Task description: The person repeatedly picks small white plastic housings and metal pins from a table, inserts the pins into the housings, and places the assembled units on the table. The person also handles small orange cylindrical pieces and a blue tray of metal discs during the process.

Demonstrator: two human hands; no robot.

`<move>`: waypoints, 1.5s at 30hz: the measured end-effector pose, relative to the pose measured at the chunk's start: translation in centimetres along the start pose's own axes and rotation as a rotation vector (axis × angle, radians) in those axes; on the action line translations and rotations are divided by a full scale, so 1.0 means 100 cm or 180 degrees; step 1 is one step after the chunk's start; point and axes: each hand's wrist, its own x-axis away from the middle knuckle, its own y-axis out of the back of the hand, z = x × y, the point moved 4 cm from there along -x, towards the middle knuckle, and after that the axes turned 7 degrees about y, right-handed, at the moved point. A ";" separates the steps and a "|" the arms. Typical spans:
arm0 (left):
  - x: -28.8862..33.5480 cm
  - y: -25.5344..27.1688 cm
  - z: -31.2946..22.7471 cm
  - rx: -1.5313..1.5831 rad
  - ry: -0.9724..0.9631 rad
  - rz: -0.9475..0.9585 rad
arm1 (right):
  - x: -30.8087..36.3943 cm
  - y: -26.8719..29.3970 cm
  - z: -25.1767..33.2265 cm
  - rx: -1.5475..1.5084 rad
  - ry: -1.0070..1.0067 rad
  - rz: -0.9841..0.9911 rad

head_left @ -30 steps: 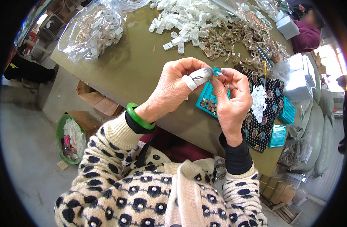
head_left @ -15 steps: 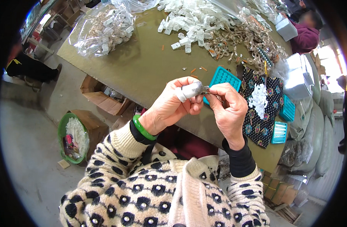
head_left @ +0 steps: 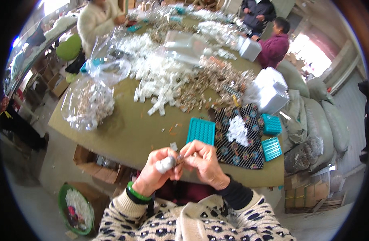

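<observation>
My left hand [head_left: 156, 170] and my right hand [head_left: 205, 164] meet just over the near table edge, fingertips pinched together. Between them is a small, dark, shiny piece [head_left: 179, 160], too small and blurred to name. Greyish-white tape wraps a finger of the left hand, and a green bangle [head_left: 139, 192] circles that wrist. Right behind my right hand lies a turquoise ridged tray [head_left: 201, 131]. Beside it, a dark patterned cloth [head_left: 248, 154] carries a heap of small white pieces [head_left: 237, 130]. A small pale piece [head_left: 174, 146] rests near the left fingertips.
Heaps of clear-white plastic parts [head_left: 160, 80] and brownish strips [head_left: 222, 82] cover the far table. A filled clear bag [head_left: 88, 106] stands left. White stacked trays [head_left: 268, 90] and turquoise trays [head_left: 271, 148] sit right. A green basket [head_left: 64, 205] is on the floor; people stand beyond.
The view has tilted up, showing more of the far table and people. My hands appear lower and stay pinched together at the small piece.
</observation>
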 end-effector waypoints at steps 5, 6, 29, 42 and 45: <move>0.008 -0.001 -0.001 0.0113 -0.0117 0.0160 | 0.007 -0.005 0.003 -0.0379 -0.0217 0.0156; 0.009 0.000 -0.001 0.0265 -0.0109 0.0164 | 0.010 -0.008 0.008 0.0057 0.0123 0.0185; -0.054 0.061 -0.090 -0.3804 -0.1436 -0.1962 | 0.030 0.008 -0.004 -0.0035 0.0268 -0.0181; -0.106 0.113 -0.101 -0.5578 -0.1014 -0.2407 | 0.021 0.034 -0.009 -0.0089 0.0089 -0.0266; -0.086 0.091 -0.093 -0.4479 -0.0884 -0.2030 | 0.007 0.034 -0.004 0.0260 0.0363 -0.0231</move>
